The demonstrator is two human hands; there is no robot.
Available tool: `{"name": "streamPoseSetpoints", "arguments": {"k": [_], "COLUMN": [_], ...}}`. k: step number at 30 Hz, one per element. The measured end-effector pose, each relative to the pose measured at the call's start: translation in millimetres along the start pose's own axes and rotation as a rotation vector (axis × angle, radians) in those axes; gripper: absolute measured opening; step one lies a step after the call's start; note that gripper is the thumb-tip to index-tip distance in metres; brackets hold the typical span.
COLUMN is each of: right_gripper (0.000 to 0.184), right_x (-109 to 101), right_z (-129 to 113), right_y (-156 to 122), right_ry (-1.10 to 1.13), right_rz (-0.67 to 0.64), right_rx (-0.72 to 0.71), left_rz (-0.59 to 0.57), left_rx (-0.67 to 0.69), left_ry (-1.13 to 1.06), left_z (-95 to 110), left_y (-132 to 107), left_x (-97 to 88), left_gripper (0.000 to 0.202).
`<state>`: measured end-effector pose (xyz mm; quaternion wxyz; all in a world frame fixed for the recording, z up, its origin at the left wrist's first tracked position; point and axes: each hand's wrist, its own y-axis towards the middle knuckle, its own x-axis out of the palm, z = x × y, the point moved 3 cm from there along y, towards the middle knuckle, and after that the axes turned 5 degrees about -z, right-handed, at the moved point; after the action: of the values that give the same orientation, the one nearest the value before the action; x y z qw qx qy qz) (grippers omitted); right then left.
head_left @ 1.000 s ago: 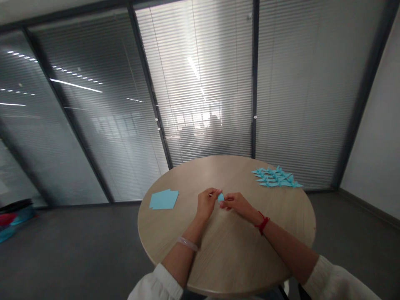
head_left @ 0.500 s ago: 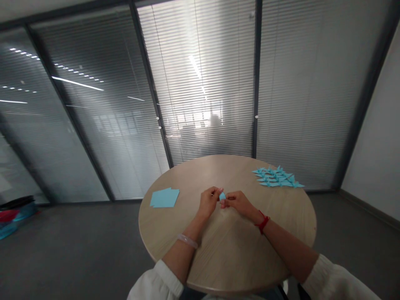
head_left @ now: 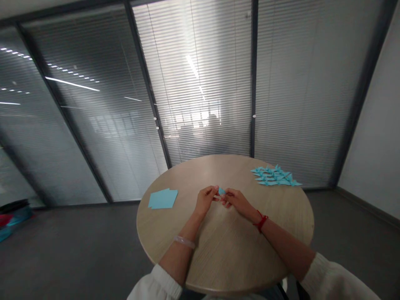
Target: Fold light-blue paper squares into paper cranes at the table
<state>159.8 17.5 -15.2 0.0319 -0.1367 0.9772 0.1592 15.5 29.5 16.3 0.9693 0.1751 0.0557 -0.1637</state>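
Observation:
Between my two hands is a small folded piece of blue paper [head_left: 221, 191], partly covered by fingers. My left hand [head_left: 205, 200] pinches it from the left, and my right hand [head_left: 237, 201] grips it from the right with thumb and fingers closed. Both hands are over the middle of the round table; the exact folds are too small to make out. To the left lies a short stack of flat blue paper sheets [head_left: 163, 198]. Several folded blue paper cranes [head_left: 275, 176] sit in rows at the right rear.
The round wooden table [head_left: 237, 258] has its far edge close to a glass partition with blinds [head_left: 200, 83]. A white wall [head_left: 371, 125] stands at the right. On the floor at far left are dark, red and blue containers [head_left: 15, 214].
The paper has turned slightly between my fingers, and my hands have shifted a little. The whole view has moved slightly; the sheets and cranes stay in place on the table.

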Motion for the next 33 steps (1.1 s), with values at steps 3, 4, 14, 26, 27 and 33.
{"name": "streamPoseSetpoints", "arguments": {"k": [3, 4, 14, 26, 27, 33], "right_gripper": [0.030, 0.030, 0.038, 0.032, 0.032, 0.036], "right_x": [-2.4, -3.3, -9.9, -13.1, -14.5, -14.5], "right_z": [-0.9, -1.2, -0.6, 4.7, 6.0, 4.0], "right_y": [0.6, 0.8, 2.9, 4.9, 5.3, 5.1], "right_ry": [0.048, 0.068, 0.176, 0.067, 0.049, 0.116], "right_rz": [0.043, 0.060, 0.175, 0.202, 0.225, 0.257], "right_rx": [-0.005, -0.013, -0.045, -0.050, -0.056, -0.082], "left_rz": [0.000, 0.001, -0.006, -0.005, -0.013, -0.035], "left_rx": [-0.012, -0.018, -0.063, -0.076, -0.077, -0.080], "left_ry": [-0.039, -0.051, -0.157, -0.193, -0.193, -0.147], "left_z": [1.2, 1.4, -0.8, -2.4, -3.0, -6.0], "left_y": [-0.7, -0.9, -2.4, -1.9, -1.9, -1.5], "left_x": [0.0, 0.0, -0.2, 0.2, 0.4, 1.9], "left_gripper": [0.047, 0.047, 0.043, 0.037, 0.037, 0.034]}}
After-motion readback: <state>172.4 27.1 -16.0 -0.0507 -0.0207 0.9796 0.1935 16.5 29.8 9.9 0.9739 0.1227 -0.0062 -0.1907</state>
